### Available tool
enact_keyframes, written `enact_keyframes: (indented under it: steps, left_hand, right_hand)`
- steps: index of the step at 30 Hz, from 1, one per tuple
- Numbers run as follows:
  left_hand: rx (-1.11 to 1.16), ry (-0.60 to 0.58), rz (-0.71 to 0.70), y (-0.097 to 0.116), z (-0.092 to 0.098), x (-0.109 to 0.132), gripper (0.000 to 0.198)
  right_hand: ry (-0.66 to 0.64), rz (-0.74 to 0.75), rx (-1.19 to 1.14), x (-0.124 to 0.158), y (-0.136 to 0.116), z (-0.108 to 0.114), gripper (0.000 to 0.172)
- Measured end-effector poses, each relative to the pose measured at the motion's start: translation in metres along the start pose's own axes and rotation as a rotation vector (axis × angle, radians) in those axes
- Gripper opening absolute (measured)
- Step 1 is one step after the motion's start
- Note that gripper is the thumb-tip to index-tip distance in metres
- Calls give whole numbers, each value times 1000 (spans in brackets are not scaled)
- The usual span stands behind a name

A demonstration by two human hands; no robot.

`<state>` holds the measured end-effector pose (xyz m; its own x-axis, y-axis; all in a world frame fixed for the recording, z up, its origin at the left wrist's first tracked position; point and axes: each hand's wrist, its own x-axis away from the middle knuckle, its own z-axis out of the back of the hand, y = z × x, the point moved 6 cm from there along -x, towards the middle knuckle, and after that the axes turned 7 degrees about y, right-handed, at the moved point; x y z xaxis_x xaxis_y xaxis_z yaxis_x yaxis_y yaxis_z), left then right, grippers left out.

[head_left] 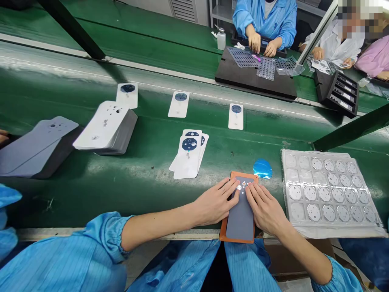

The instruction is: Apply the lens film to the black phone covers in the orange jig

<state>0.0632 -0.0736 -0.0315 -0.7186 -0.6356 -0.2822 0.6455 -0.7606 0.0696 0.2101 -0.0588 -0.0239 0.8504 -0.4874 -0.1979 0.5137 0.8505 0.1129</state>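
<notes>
A dark grey phone-back panel (240,219) with small holes near its far end lies in an orange tray-like fixture (223,233) at the bench edge in front of me. My left hand (217,200) reaches in from the left, fingers stretched flat over the panel's upper left part. From the right, my right hand (266,205) lays its straight fingers on the panel's upper right edge. Neither hand grips anything. Just beyond the fixture is a shiny blue round film (263,168). To the right stands a clear plastic tray (293,162) holding several round discs.
Left of centre are loose white panels with dark round patches (187,162), a tall stack of white panels (103,125) and a grey stack (33,146). Single white panels (178,106) lie farther off. A slanted green post (349,129) crosses at right. Co-workers (264,20) sit across the belt.
</notes>
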Motion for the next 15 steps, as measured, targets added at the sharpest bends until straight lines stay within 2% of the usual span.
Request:
enact_keyframes:
  steps: [4,7,11,15]
  left_hand:
    - [-24,59,6,4,-1,5,50]
    - [-62,80,3,6,-1,7,47]
    - [-59,61,2,9,-4,7,46]
    - [-68,34,-8,13,-6,7,46]
  right_hand:
    - [2,-3,-1,1,1,0,58]
    - [55,-4,-17,5,-1,2,53]
    - [140,-26,-49,12,-5,4,48]
    - [122,-47,-66,14,-9,2,50]
